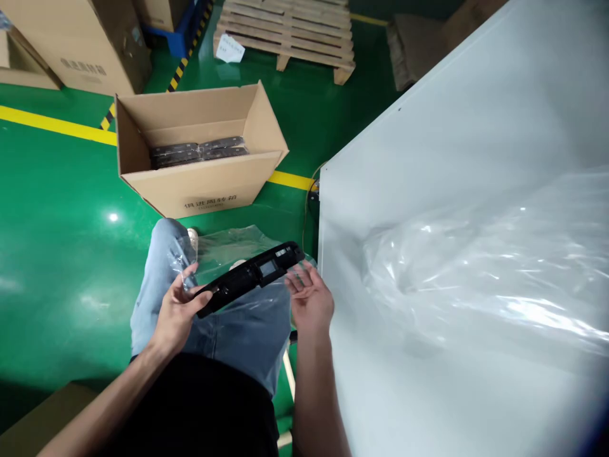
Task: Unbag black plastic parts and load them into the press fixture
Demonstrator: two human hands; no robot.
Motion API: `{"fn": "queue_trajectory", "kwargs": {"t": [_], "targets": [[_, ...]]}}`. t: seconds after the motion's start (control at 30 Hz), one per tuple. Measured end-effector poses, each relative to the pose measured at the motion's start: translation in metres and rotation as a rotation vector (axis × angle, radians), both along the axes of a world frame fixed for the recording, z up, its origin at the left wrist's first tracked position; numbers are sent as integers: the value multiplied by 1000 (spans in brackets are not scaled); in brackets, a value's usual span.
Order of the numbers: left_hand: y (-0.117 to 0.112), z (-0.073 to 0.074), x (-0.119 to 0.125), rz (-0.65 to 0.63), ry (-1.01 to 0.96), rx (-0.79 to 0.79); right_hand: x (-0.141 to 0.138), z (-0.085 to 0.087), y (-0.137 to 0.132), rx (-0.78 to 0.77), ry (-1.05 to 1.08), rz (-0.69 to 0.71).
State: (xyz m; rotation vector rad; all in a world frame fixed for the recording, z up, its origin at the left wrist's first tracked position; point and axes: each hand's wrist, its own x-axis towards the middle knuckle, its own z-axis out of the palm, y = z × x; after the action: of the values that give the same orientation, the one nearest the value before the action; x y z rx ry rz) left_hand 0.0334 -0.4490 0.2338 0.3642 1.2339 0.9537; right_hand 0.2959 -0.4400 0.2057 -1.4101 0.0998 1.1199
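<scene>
A long, narrow black plastic part (250, 276) with cutouts and a small light rectangular patch is held over my lap, its right end tilted up. My left hand (178, 311) pinches its left end between thumb and fingers, along with an edge of a clear plastic bag (228, 244). The bag spreads behind and beneath the part; whether the part lies inside it I cannot tell. By the part's right end, my right hand (309, 295) is palm up with fingers stretched out. Those fingertips are close to the part and bag; contact is unclear.
In front of my knees stands an open cardboard box (204, 184) with several wrapped dark parts (200, 152) inside. A white table (361, 190) on my right bears clear plastic bags (476, 273). Beyond are a wooden pallet (285, 32) and more cardboard boxes (90, 44).
</scene>
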Motion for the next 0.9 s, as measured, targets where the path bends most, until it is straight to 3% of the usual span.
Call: {"fn": "queue_trajectory", "kwargs": {"t": [0.23,0.4,0.53,0.7,0.8,0.9], "targets": [[23,4,-3,-10,-2,55,1,4,-1,110,83,-14],[70,20,-8,-33,2,179,13,7,9,130,17,-23],[129,52,-8,-22,-11,314,17,-4,18,2,-52,55],[219,91,-10,21,-37,483,14,-29,22,-217,-375,280],[280,98,-15,48,-50,557,20,-42,25,-353,-523,384],[340,88,-20,46,-73,586,32,-55,28,-490,-581,444]]}}
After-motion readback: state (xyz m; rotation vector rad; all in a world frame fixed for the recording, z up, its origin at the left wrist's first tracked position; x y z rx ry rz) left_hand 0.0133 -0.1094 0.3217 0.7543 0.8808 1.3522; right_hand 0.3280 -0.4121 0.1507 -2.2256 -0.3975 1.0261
